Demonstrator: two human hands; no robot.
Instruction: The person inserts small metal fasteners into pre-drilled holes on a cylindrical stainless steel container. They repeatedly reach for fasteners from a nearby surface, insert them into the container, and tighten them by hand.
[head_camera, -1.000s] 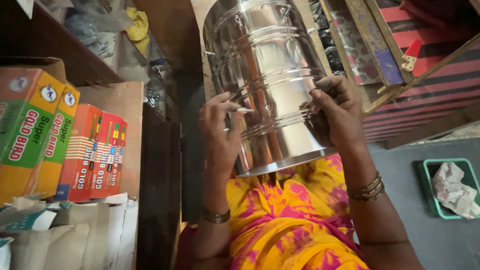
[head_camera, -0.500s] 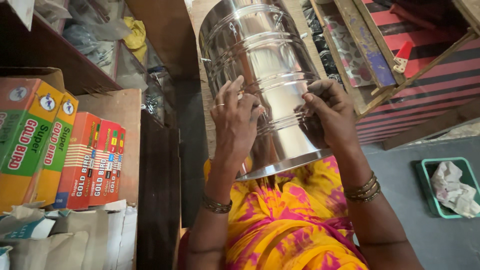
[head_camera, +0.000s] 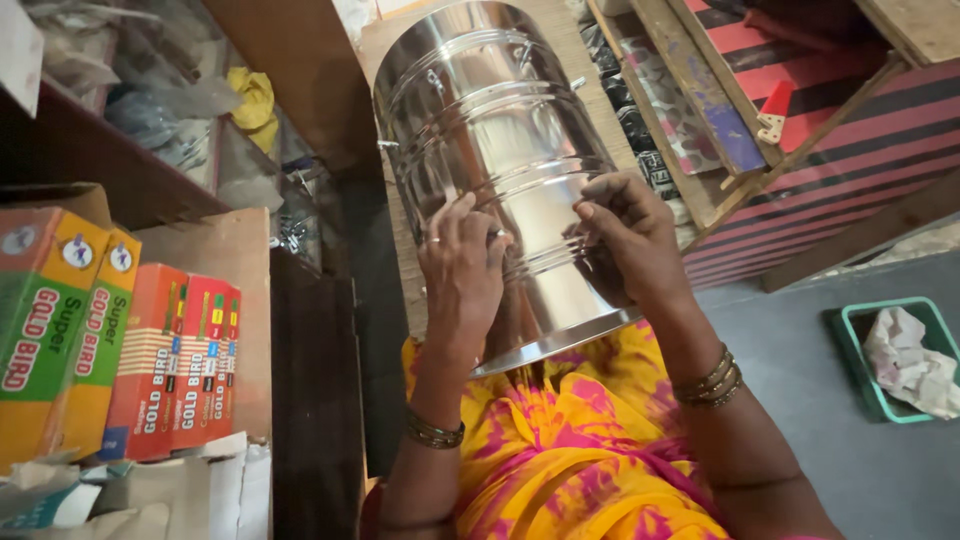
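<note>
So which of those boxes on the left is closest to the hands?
The red box at the right end of the row. It stands nearest the left hand; the green and yellow boxes stand farther left.
</note>
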